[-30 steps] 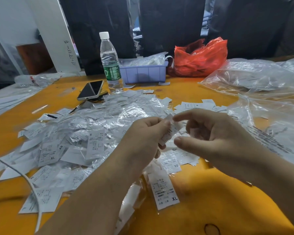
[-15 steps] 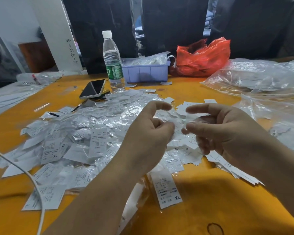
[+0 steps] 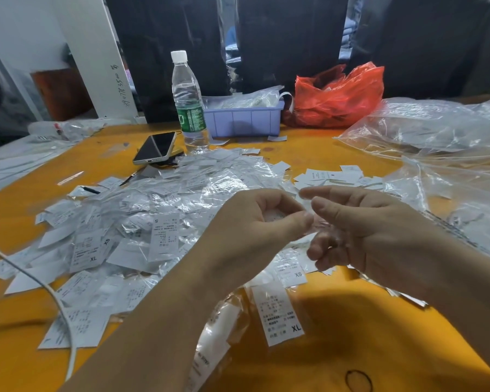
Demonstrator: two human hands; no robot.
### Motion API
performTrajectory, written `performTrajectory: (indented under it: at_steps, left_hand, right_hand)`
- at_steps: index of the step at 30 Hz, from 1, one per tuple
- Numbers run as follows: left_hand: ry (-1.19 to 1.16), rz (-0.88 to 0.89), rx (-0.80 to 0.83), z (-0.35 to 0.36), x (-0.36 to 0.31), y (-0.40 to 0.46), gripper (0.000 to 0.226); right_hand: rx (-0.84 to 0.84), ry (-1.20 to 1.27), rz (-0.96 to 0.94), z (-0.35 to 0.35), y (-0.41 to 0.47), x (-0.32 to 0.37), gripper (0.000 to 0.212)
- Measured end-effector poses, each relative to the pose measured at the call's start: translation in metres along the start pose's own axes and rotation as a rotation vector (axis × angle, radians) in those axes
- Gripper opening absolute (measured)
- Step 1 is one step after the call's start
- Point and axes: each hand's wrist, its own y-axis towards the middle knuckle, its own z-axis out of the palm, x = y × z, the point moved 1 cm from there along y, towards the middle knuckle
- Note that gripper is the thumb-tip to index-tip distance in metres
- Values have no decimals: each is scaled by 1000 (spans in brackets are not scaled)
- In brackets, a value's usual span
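Label [image 3: 275, 215]: small, white, sits inside curl of left hand [image 3: 252, 224], held above table [image 3: 337, 349] at mid-frame, over near edge of pile [image 3: 159, 222]. Left fingers curled round it, thumb pressed vs forefinger side; only a bit of label shows, print too blurred to read. Right hand [image 3: 379, 236] just beside, thumb tip nearly meeting left thumb. Right forefinger & thumb stretched toward left hand w/ a small gap between them; other 3 fingers loosely curled under. Clear film [image 3: 330, 236] lies across those curled fingers, blurred; can't tell if right hand actually pinches it.

Under hands: XS label [image 3: 292, 274], and nearer the camera an XL label [image 3: 280, 315], both flat on table in clear sleeves. Pile spreads left & back, labels in sleeves, mixed sizes. Cable [image 3: 57, 301] crosses pile's left edge. Behind pile: phone [image 3: 156, 147] face up, bottle [image 3: 188, 100] upright just right of it, tray [image 3: 244, 118] beside bottle, red bag [image 3: 340, 97] touching tray's right end. Clear bags [image 3: 436, 128] heaped at right.
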Motion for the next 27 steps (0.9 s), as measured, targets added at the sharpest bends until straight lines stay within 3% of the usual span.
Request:
performTrajectory:
  at_steps: [4, 8, 11, 15, 20, 24, 27]
  left_hand:
    - [41, -35, -100, 0, 1, 1, 10]
    - [54, -81, -169, -3, 4, 3, 13]
    - [43, -90, -174, -3, 6, 4, 18]
    - [-75, -156, -61, -4, 6, 6, 37]
    - [-138, -142, -39, -4, 3, 5, 13]
    - [-241, -187, -119, -8, 4, 6, 15]
    - [-204, -163, -83, -6, 4, 6, 16]
  right_hand:
    - [59, -71, 26, 0, -2, -1, 49]
    - [110, -282, 28, -4, -3, 0, 29]
    - [135, -333, 44, -4, -3, 0, 25]
    - [19, -288, -21, -7, 0, 1, 26]
    - [11, -186, -63, -7, -1, 4, 25]
    - [37, -196, -48, -8, 0, 3, 19]
    - [128, -191, 15, -8, -1, 2, 13]
